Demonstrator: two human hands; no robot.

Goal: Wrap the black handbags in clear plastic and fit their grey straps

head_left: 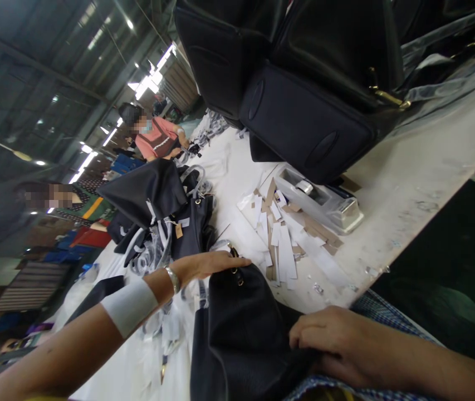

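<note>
A black leather bag (241,328) lies in front of me at the table's near edge. My left hand (210,263) rests flat on its top by a gold ring fitting (236,273), fingers stretched out. A silver bracelet and a white band are on that arm. My right hand (329,340) is closed, its fingers curled onto the bag's lower side.
Strips of white and brown paper tags (283,234) lie beside a clear tape dispenser (324,200). Large black bags (304,83) are piled at the back. More bags with white wrapping (166,223) sit left. Two other people work further along the white table (408,178).
</note>
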